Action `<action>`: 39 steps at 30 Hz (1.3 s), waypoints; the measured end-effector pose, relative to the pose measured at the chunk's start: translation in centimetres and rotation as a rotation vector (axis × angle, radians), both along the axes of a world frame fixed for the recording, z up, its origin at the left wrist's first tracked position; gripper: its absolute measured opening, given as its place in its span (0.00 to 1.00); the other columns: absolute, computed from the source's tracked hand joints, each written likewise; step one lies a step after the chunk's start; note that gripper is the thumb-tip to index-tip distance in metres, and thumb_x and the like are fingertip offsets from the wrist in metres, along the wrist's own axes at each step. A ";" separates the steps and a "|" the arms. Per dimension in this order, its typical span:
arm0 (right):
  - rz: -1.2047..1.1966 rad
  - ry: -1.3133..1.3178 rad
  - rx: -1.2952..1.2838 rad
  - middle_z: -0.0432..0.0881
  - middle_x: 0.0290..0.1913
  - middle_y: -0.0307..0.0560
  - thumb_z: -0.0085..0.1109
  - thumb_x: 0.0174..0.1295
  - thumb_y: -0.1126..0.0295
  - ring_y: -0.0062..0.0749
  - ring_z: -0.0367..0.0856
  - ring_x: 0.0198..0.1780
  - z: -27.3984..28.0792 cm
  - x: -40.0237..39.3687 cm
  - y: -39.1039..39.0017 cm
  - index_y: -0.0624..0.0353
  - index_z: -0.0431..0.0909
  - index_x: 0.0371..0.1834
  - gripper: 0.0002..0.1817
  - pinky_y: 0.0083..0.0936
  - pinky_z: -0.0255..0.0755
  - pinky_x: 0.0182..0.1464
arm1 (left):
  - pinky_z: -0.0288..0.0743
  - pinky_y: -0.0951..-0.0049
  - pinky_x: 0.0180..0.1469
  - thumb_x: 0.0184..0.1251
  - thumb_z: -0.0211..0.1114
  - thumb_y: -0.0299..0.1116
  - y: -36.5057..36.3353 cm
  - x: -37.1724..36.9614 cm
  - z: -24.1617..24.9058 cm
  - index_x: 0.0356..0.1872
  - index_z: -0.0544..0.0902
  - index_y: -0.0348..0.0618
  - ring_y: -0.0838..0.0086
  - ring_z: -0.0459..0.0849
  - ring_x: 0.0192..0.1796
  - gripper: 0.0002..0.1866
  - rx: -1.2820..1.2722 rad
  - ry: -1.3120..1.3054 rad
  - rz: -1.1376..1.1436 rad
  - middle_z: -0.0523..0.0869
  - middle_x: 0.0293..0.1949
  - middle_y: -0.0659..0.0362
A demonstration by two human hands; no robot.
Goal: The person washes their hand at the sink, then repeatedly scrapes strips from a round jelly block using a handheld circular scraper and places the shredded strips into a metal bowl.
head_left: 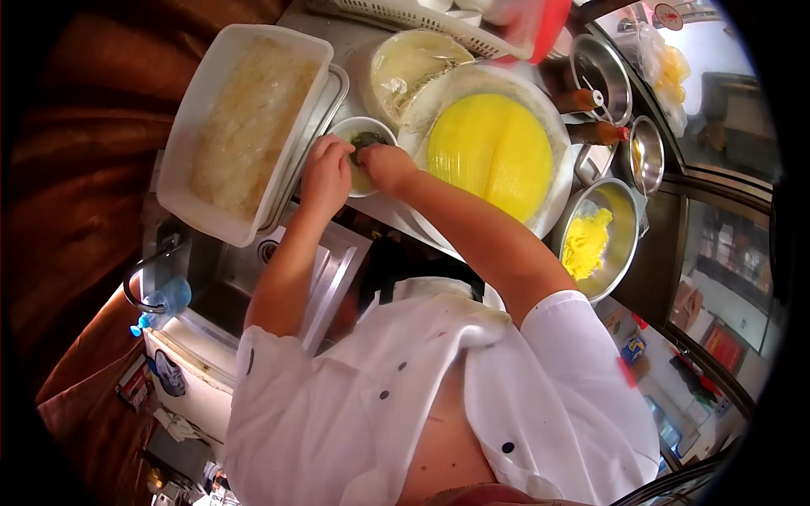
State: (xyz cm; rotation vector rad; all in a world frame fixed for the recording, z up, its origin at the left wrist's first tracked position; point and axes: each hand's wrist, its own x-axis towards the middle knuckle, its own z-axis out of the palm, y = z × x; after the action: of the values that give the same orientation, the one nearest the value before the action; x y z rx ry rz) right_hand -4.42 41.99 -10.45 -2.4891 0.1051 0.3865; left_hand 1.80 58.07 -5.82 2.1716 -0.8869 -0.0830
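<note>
A small white bowl (363, 128) stands on the counter between a large white tub and a round of yellow food. Dark green stuff (368, 139), whose kind I cannot make out, shows inside the bowl. My left hand (327, 175) is at the bowl's left rim, its fingers bent together at the edge. Over the right side of the bowl is my right hand (386, 169), closed, with its fingertips at the dark stuff. What either hand pinches is hidden by the fingers.
A white tub (179, 160) of pale contents stands left, above a sink (221, 291). At right are a film-covered yellow round (489, 152), a metal bowl (620, 232) with yellow strips, and bottles (597, 133). A wrapped container (413, 67) and basket (413, 18) sit behind.
</note>
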 end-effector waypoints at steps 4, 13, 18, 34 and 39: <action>0.068 0.044 0.019 0.89 0.41 0.58 0.57 0.64 0.71 0.53 0.89 0.46 -0.8 0.3 0.1 0.57 0.86 0.42 0.09 0.42 0.83 0.50 | 0.79 0.58 0.57 0.66 0.61 0.19 0.9 0.0 -0.4 0.47 0.84 0.37 0.49 0.84 0.53 0.10 -0.070 0.119 -0.017 0.85 0.49 0.47; -0.860 0.514 1.185 0.83 0.26 0.43 0.65 0.70 0.70 0.26 0.80 0.22 -0.1 1.0 -0.2 0.63 0.86 0.41 0.07 0.25 0.77 0.24 | 0.79 0.58 0.55 0.67 0.65 0.25 0.5 0.1 0.1 0.51 0.83 0.38 0.50 0.85 0.52 0.12 -0.072 0.042 -0.021 0.86 0.50 0.46; -0.879 0.454 1.168 0.81 0.25 0.41 0.62 0.73 0.65 0.25 0.76 0.22 -0.5 -1.1 -0.9 0.62 0.86 0.43 0.11 0.27 0.72 0.24 | 0.79 0.57 0.53 0.69 0.67 0.28 0.6 -0.3 -0.4 0.50 0.83 0.37 0.52 0.85 0.48 0.11 -0.055 0.077 0.093 0.86 0.47 0.47; -0.808 -0.263 0.589 0.89 0.31 0.43 0.66 0.72 0.61 0.23 0.84 0.33 5.4 -9.6 -13.1 0.65 0.89 0.40 0.15 0.25 0.79 0.39 | 0.82 0.71 0.41 0.76 0.62 0.29 -16.0 -3.7 -5.3 0.60 0.73 0.34 0.71 0.89 0.41 0.17 -0.180 0.813 -0.074 0.90 0.42 0.51; -1.038 -0.363 0.680 0.87 0.31 0.37 0.67 0.72 0.60 0.16 0.76 0.28 5.0 -10.1 -22.7 0.61 0.88 0.39 0.14 0.18 0.70 0.32 | 0.79 0.55 0.51 0.70 0.67 0.36 -28.2 -5.0 -4.0 0.50 0.83 0.39 0.51 0.87 0.45 0.14 -0.131 0.341 -0.129 0.90 0.42 0.49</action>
State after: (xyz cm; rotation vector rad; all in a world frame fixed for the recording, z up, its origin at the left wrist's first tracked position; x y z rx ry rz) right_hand -14.52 19.29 -5.46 -1.5160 0.8939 -0.4086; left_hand -3.22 29.89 -9.81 1.9028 -0.8084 -0.4341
